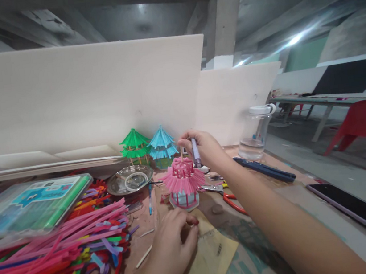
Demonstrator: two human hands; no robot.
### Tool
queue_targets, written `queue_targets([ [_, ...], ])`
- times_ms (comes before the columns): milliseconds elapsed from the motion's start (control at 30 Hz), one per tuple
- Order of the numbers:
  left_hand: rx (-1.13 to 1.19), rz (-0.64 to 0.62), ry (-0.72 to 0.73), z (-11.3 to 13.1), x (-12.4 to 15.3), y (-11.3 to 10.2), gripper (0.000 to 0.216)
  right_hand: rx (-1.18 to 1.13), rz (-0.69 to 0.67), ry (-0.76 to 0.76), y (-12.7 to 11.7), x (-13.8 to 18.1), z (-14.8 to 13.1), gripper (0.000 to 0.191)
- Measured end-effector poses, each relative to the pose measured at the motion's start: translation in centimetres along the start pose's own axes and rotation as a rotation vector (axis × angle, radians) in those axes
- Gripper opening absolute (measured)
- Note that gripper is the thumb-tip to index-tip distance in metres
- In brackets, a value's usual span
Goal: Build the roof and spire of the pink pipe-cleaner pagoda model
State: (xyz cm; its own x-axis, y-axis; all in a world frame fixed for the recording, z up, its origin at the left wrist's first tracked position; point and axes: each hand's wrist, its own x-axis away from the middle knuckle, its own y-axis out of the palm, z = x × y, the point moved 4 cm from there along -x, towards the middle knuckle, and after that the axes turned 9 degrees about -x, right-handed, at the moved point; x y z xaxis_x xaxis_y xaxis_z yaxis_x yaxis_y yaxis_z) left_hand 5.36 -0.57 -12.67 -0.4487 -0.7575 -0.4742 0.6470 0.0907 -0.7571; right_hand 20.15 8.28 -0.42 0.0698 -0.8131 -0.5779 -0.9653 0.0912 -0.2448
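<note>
Nearest, your left hand [175,246] curls over the yellow paper [215,252], fingertips nearly meeting; you cannot tell whether they hold anything. Beyond it, mid-scene, stands the upright pink pagoda [184,182]: flared, pleated roof, ring of short posts above, pale walls below. Your right hand [199,146] grips a purple tube [196,153], fingertips at the thin stick [181,154] rising from the pagoda's top.

Matt pink pavilion [184,182], shiny metal dish [114,187], smooth clear-plastic bottle [253,131], glossy phone [358,213].
</note>
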Motion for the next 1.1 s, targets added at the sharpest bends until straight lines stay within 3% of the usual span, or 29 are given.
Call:
queue_targets([
  [733,0.011,-0.014,-0.001,-0.3,0.2,0.3,0.009,-0.003,0.011,0.027,0.0,-0.2,1.1,0.032],
  [900,-0.001,-0.01,-0.042,0.1,0.8,0.3,0.01,-0.007,-0.004,0.007,0.1,0.5,0.3,0.029],
  [1100,-0.051,-0.075,-0.068,0.4,1.3,0.3,0.012,0.194,0.056,0.06,0.1,1.2,-0.5,0.031],
])
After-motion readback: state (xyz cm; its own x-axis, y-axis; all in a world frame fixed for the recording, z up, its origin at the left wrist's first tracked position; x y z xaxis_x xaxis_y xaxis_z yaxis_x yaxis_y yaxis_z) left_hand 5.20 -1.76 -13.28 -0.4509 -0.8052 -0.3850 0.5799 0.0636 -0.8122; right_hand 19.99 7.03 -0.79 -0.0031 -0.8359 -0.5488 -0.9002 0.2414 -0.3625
